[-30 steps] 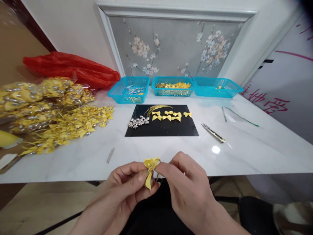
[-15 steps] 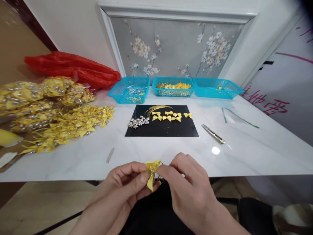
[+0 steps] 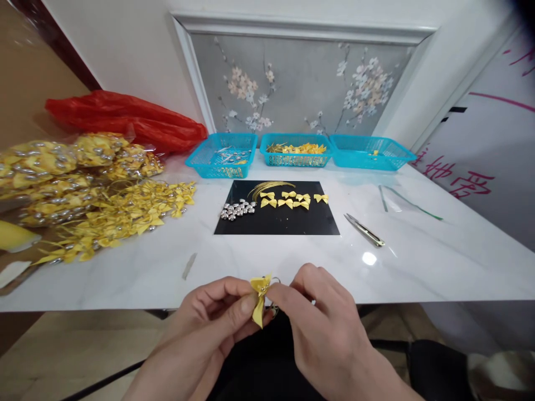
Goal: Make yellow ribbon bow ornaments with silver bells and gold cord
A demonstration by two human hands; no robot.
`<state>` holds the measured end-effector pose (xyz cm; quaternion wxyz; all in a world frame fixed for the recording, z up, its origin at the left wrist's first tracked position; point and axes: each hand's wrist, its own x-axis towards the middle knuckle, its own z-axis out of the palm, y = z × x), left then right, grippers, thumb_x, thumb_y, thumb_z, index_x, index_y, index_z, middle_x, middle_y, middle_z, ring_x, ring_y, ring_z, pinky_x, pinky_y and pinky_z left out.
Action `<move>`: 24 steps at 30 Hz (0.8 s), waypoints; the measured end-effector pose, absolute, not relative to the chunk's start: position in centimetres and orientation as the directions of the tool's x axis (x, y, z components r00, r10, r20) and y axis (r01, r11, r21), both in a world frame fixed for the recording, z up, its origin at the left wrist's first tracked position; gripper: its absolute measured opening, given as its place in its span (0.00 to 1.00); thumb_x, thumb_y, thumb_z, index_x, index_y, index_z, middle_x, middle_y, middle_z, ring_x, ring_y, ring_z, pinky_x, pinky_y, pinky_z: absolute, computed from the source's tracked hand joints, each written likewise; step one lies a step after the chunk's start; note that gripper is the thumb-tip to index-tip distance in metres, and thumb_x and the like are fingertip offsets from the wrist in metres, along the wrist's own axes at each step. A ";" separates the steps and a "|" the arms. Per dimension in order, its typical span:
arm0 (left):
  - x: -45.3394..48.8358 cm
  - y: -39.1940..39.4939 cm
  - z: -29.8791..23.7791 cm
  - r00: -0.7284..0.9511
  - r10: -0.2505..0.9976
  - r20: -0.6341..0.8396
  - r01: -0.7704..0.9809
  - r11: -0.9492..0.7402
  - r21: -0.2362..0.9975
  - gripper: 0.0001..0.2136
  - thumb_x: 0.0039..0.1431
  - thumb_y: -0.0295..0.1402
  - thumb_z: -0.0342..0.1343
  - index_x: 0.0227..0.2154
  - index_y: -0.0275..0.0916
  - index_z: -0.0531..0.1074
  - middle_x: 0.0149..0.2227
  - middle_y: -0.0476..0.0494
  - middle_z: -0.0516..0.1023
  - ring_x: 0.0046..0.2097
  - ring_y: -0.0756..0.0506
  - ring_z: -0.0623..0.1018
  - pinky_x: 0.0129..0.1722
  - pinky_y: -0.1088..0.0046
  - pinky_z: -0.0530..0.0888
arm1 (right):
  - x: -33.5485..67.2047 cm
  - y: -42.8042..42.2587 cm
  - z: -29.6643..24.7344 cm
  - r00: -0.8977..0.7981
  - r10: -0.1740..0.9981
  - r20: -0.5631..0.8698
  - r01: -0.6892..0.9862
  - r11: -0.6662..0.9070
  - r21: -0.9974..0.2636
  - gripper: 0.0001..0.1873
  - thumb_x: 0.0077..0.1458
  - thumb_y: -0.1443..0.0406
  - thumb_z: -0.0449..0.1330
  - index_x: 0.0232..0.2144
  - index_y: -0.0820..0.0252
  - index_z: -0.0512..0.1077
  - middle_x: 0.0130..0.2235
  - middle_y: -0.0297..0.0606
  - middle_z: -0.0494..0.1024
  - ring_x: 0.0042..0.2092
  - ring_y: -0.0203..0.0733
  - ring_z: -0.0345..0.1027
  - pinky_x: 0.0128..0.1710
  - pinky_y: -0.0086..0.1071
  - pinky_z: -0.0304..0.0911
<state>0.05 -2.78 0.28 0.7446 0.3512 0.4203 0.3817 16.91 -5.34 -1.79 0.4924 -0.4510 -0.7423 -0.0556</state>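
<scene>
A yellow ribbon bow (image 3: 259,312) is pinched between the thumb and fingers of my left hand (image 3: 217,312), in front of the table's near edge. Thin gold cord (image 3: 276,280) crosses the middle of the bow and loops out behind it. The fingertips of my right hand (image 3: 321,312) are closed on this cord, right against the bow's centre; the exact grip is partly hidden. On a black mat (image 3: 267,225) beyond my hands lie several yellow bows (image 3: 285,204), a heap of silver beads (image 3: 238,209) and a bundle of gold cords (image 3: 271,185).
Three blue baskets (image 3: 296,161) line the wall side. Thread snips (image 3: 364,230) lie right of the mat. At left are finished-looking bow strands (image 3: 125,217), bagged bows (image 3: 37,159) and a red plastic bag (image 3: 125,120). A grey strip (image 3: 189,266) rests near the front edge.
Both hands stay almost in place around the bow. The cord loop behind the bow stands out wider, and the bow has turned slightly. The whole view has shifted a little.
</scene>
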 end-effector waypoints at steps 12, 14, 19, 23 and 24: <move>0.1 -2.8 0.1 0.322 0.876 -0.359 -0.239 0.442 0.865 0.04 0.51 0.32 0.70 0.27 0.40 0.81 0.29 0.49 0.79 0.36 0.49 0.77 0.42 0.76 0.78 | 16.9 -5.4 -2.3 -0.065 0.749 0.660 0.584 0.564 -0.583 0.11 0.63 0.76 0.54 0.35 0.64 0.76 0.27 0.36 0.68 0.26 0.36 0.62 0.25 0.28 0.62; 0.3 -2.7 0.0 0.298 0.888 -0.351 -0.210 0.420 0.883 0.05 0.50 0.34 0.71 0.27 0.40 0.81 0.30 0.49 0.79 0.37 0.49 0.77 0.41 0.77 0.77 | 17.0 -5.5 -2.4 -0.029 0.800 0.599 0.491 0.533 -0.689 0.11 0.63 0.76 0.54 0.38 0.62 0.75 0.30 0.36 0.71 0.28 0.35 0.68 0.28 0.26 0.67; 0.8 -2.6 -0.4 0.239 0.930 -0.278 -0.103 0.309 0.946 0.09 0.49 0.39 0.70 0.27 0.39 0.80 0.26 0.49 0.77 0.31 0.50 0.73 0.32 0.80 0.72 | 16.9 -5.5 -2.3 0.046 0.790 0.611 0.449 0.530 -0.719 0.09 0.61 0.77 0.56 0.39 0.62 0.72 0.33 0.35 0.78 0.33 0.33 0.75 0.35 0.20 0.70; 1.0 -2.5 -0.9 0.195 0.960 -0.200 -0.010 0.206 0.979 0.08 0.51 0.39 0.67 0.27 0.39 0.80 0.27 0.48 0.79 0.31 0.49 0.73 0.31 0.77 0.72 | 17.1 -5.6 -1.7 0.033 0.723 0.690 0.594 0.541 -0.596 0.07 0.62 0.75 0.57 0.39 0.61 0.73 0.33 0.35 0.80 0.31 0.34 0.75 0.32 0.23 0.70; 1.0 -2.4 -1.0 0.169 0.971 -0.168 0.027 0.166 0.986 0.07 0.51 0.38 0.67 0.27 0.39 0.80 0.27 0.48 0.79 0.31 0.49 0.74 0.31 0.77 0.72 | 17.1 -5.6 -1.6 0.022 0.717 0.697 0.619 0.538 -0.572 0.08 0.62 0.75 0.57 0.39 0.60 0.74 0.33 0.36 0.80 0.32 0.35 0.76 0.32 0.23 0.70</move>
